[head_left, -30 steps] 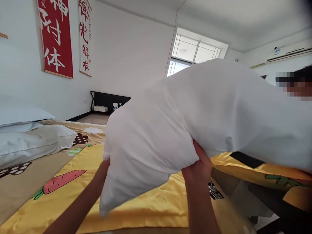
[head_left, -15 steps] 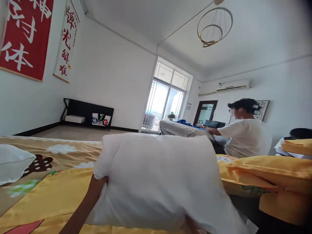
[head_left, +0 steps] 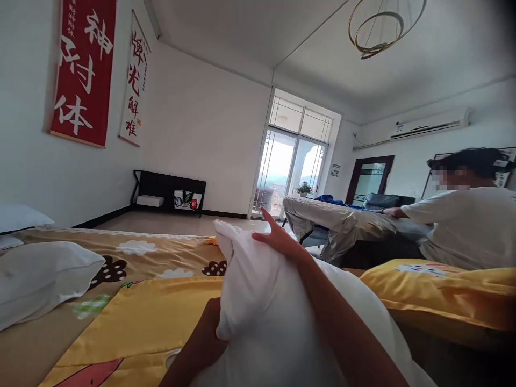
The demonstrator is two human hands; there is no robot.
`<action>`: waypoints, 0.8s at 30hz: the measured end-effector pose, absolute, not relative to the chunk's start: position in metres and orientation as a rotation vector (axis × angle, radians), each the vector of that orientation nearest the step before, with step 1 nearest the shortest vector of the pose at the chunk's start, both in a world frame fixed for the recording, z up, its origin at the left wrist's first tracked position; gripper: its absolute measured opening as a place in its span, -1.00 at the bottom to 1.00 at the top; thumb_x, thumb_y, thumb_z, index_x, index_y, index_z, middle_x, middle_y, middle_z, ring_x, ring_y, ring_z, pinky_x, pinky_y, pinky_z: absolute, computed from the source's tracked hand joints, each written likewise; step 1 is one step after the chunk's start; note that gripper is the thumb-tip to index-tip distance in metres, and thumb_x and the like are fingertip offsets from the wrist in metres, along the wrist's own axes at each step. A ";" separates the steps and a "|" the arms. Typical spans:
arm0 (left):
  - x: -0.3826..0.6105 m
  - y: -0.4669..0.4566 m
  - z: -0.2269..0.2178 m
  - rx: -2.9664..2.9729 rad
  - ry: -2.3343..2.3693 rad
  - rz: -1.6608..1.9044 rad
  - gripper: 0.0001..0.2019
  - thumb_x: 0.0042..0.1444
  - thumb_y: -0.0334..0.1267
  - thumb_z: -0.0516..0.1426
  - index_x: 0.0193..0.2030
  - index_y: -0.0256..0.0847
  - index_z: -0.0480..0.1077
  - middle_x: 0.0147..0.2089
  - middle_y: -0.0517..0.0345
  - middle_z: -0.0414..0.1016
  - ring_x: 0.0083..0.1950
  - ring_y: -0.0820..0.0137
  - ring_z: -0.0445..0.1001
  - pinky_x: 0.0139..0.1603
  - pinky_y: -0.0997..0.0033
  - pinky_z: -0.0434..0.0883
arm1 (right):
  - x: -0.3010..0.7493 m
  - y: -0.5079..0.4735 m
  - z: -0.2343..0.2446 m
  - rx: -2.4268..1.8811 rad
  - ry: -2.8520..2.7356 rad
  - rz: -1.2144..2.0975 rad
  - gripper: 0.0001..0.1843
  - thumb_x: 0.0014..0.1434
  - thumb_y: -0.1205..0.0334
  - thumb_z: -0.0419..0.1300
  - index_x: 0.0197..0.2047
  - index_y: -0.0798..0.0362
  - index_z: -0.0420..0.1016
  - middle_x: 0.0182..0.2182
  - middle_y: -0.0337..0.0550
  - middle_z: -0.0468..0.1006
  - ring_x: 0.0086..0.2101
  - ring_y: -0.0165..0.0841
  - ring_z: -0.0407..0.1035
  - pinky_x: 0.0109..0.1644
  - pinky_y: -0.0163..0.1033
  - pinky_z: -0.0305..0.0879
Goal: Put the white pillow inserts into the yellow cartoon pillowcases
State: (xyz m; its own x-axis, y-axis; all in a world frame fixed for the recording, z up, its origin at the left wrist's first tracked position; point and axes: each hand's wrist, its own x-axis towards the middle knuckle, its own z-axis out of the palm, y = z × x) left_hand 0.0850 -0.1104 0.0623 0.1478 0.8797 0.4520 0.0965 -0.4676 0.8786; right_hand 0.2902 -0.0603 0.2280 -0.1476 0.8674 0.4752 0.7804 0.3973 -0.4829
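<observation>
Right hand (head_left: 278, 242) newly atop the plump, creased white pillow (head_left: 266, 317).

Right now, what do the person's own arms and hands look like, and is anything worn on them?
Both forearms are bare, with no sleeves in view. The left hand and the right hand wear no gloves; I see no watch, bracelet or ring. The left fingers are hidden behind the pillow, so I cannot check them.

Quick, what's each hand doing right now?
Left hand: holding the pillow at its lower edge, fingers hidden.
Right hand: open, resting on the pillow's top.
</observation>
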 end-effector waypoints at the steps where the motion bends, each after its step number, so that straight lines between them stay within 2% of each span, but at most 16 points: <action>1: 0.084 -0.114 0.068 1.782 0.896 1.345 -0.76 -0.34 -0.40 0.11 -0.43 -0.22 0.48 -0.30 0.03 0.58 -0.19 0.13 0.49 -0.18 0.27 0.46 | 0.295 -0.055 0.232 -1.401 -1.989 0.289 -0.07 0.04 -0.24 0.23 0.38 -0.07 0.08 0.28 -0.01 0.23 0.23 -0.08 0.15 0.28 0.07 0.08; 4: 0.080 -0.108 0.080 1.877 0.843 1.227 -0.82 -0.27 -0.37 0.08 -0.46 -0.25 0.46 -0.33 0.02 0.57 -0.20 0.12 0.49 -0.19 0.28 0.43 | 0.307 -0.062 0.228 -1.434 -2.126 0.474 -0.30 0.00 -0.22 0.25 0.13 0.00 0.46 0.02 -0.08 0.53 -0.02 -0.10 0.41 0.08 -0.07 0.30; 6: 0.072 -0.090 0.079 1.830 0.865 1.233 -0.74 -0.24 -0.36 0.09 -0.34 -0.26 0.48 -0.24 0.01 0.58 -0.13 0.12 0.49 -0.12 0.27 0.42 | 0.312 -0.072 0.218 -1.481 -2.083 0.397 -0.44 -0.04 -0.15 0.29 -0.06 0.04 0.58 -0.14 -0.12 0.61 -0.14 -0.11 0.46 -0.06 -0.13 0.35; 8: 0.057 -0.070 0.074 1.746 0.938 1.219 -0.60 -0.24 -0.33 0.16 -0.15 -0.26 0.46 -0.13 0.00 0.58 -0.07 0.13 0.49 -0.10 0.29 0.43 | 0.316 -0.077 0.206 -1.484 -1.950 0.193 -0.56 -0.01 -0.10 0.27 -0.18 0.05 0.60 -0.27 -0.15 0.63 -0.24 -0.15 0.47 -0.15 -0.17 0.33; 10: 0.038 -0.057 0.068 1.676 1.042 1.053 -0.48 -0.22 -0.19 0.26 -0.03 -0.25 0.41 -0.15 -0.02 0.58 -0.12 0.13 0.52 -0.26 0.36 0.44 | 0.318 -0.074 0.195 -1.451 -1.792 -0.129 -0.66 0.02 -0.06 0.23 -0.30 0.03 0.59 -0.39 -0.16 0.62 -0.35 -0.22 0.45 -0.18 -0.18 0.28; 13: 0.013 -0.058 0.066 1.682 0.993 0.668 -0.49 -0.13 0.03 0.28 -0.09 -0.25 0.46 -0.23 0.00 0.59 -0.27 0.20 0.54 -0.51 0.50 0.32 | 0.318 -0.063 0.179 -1.380 -1.537 -0.512 -0.67 0.12 -0.03 0.12 -0.48 0.01 0.52 -0.57 -0.18 0.53 -0.52 -0.32 0.32 -0.26 -0.20 0.21; 16: 0.012 -0.076 0.075 1.667 0.780 0.632 -0.58 -0.18 0.01 0.32 -0.26 -0.27 0.53 -0.32 0.03 0.58 -0.36 0.27 0.52 -0.57 0.54 0.27 | 0.311 -0.052 0.166 -1.318 -1.416 -0.628 -0.60 0.20 0.00 0.01 -0.51 0.03 0.47 -0.60 -0.14 0.49 -0.54 -0.32 0.26 -0.31 -0.20 0.17; 20: 0.046 -0.088 0.085 1.234 0.665 1.033 -0.56 -0.12 0.04 0.29 -0.23 -0.29 0.48 -0.45 0.07 0.53 -0.43 0.29 0.50 -0.49 0.44 0.36 | 0.299 -0.048 0.153 -1.189 -1.382 -0.693 -0.62 0.22 0.06 -0.03 -0.42 0.06 0.49 -0.52 -0.06 0.52 -0.44 -0.27 0.36 -0.20 -0.14 0.21; 24: 0.069 -0.066 0.076 1.013 0.659 1.116 -0.72 -0.13 -0.09 0.26 -0.41 -0.29 0.42 -0.52 0.03 0.50 -0.41 0.23 0.52 -0.38 0.31 0.43 | 0.289 -0.071 0.136 -0.934 -1.492 -0.765 -0.75 0.22 0.17 0.03 -0.40 0.04 0.46 -0.53 -0.19 0.50 -0.46 -0.34 0.36 -0.16 -0.14 0.22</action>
